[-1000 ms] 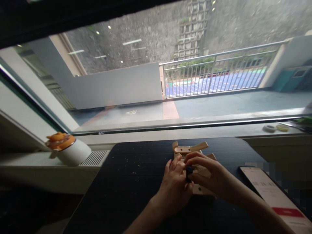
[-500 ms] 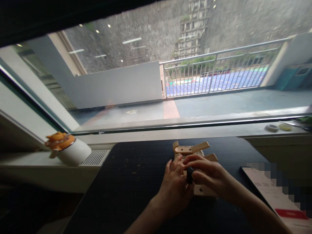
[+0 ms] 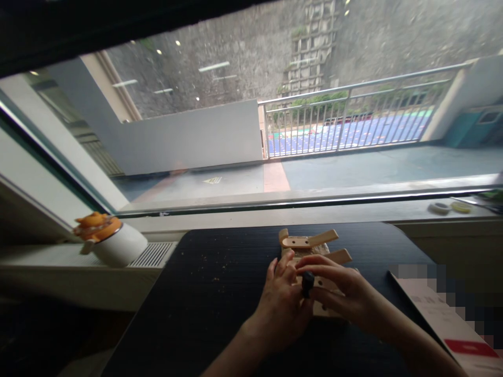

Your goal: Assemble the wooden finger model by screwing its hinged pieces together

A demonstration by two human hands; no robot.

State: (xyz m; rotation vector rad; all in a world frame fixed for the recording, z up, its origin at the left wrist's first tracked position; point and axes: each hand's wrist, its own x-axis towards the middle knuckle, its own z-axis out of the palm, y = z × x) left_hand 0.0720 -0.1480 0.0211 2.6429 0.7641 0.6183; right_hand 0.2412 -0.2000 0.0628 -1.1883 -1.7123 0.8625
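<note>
A pale wooden assembly [image 3: 296,242] lies on the dark table, with curved wooden arms that have small dark holes. My left hand [image 3: 280,296] presses down on its left side, fingers bent over the wood and partly hiding it. Between my hands stands a short black knob-like handle [image 3: 307,284], roughly upright over the wood; its lower end is hidden. My right hand [image 3: 346,285] has its thumb and fingers around this handle from the right. A second wooden arm [image 3: 340,256] sticks out to the right above the knuckles of my right hand.
Crumbs or shavings [image 3: 216,279] are scattered on the left of the black table [image 3: 188,314]. A flat printed box or board [image 3: 436,309] lies at the right edge. On the sill stand a white jar with an orange lid [image 3: 121,245] and rolls of tape [image 3: 439,208]. A large window lies beyond.
My right hand has shifted slightly around the black handle, its thumb lower, and more of the handle's top and the holed wood shows. My left hand stays in place.
</note>
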